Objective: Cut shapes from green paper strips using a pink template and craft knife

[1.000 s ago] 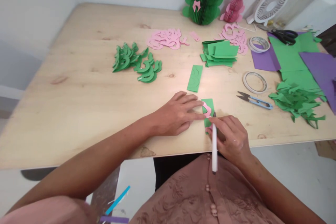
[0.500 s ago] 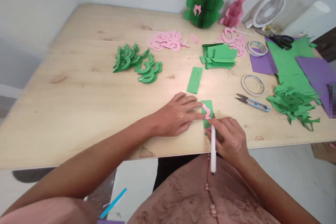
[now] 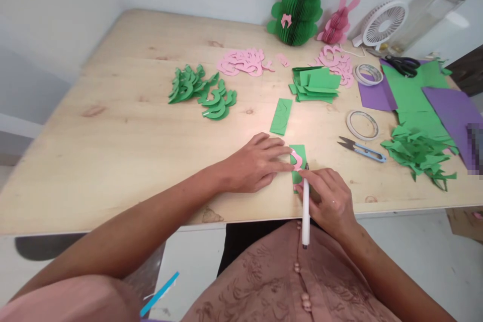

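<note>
Near the table's front edge lies a green paper strip with a curved pink paper cutout on top. My left hand is flat and open, its fingertips pressing the cutout's left side onto the strip. In my right hand is a white pen, held between the fingers, its dark tip pointing away from me beside the strip. The right fingers also touch the strip's lower end, where a bit of pink shows. Just beyond the hands lies another green strip with a curved line drawn on it.
Green cutouts and pink cutouts lie farther back, by folded green paper. To the right are tape rolls, thread snips, green scraps and black scissors. Paper rabbits and a fan stand behind.
The camera view has tilted slightly, so the things at the back sit a little lower. Both hands, the pen and the pink cutout keep practically the same places.
</note>
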Demonstrator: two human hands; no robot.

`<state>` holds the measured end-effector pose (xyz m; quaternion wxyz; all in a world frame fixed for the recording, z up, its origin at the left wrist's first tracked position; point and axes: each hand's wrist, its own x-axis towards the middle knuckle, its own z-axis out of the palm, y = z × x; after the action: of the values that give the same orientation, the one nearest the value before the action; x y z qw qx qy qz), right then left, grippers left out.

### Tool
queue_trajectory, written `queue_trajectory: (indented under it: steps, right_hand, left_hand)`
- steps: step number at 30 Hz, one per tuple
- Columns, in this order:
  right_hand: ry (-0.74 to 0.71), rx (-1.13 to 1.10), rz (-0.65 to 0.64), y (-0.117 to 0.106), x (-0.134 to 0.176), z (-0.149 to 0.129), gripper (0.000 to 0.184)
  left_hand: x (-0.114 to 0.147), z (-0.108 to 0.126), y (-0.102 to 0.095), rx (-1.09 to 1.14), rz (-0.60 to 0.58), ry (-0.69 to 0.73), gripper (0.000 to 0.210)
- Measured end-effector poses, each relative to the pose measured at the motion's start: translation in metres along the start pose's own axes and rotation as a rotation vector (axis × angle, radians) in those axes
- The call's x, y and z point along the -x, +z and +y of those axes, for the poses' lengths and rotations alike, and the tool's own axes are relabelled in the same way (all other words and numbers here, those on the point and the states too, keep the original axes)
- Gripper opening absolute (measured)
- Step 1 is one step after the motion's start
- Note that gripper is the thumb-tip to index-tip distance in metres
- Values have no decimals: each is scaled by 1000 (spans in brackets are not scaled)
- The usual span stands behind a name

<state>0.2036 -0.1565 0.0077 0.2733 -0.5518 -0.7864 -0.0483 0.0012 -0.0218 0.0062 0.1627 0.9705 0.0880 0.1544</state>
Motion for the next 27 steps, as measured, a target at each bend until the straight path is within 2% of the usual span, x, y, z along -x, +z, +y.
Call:
queue_trajectory:
  steps: [11,15,18,22,27]
  right_hand:
    - [39,-56,-23,-1,2,3,26]
    - [170,-182,-34,-7,0,0,22]
    - [314,-305,25,-14,-3,-2,17]
    - [506,-514,42,-19,-6,-2,18]
    - [560,-621,22,-14,-7,-1,19]
  left_hand:
    - [0,-1,0,-45,0,22,44]
    - [1,-1,1,-49,6,19,43]
    - [1,-1,1,-48,7,21,43]
    - [1,-2,1,-48,16,32,43]
    - [1,-2,0,-49,18,36,43]
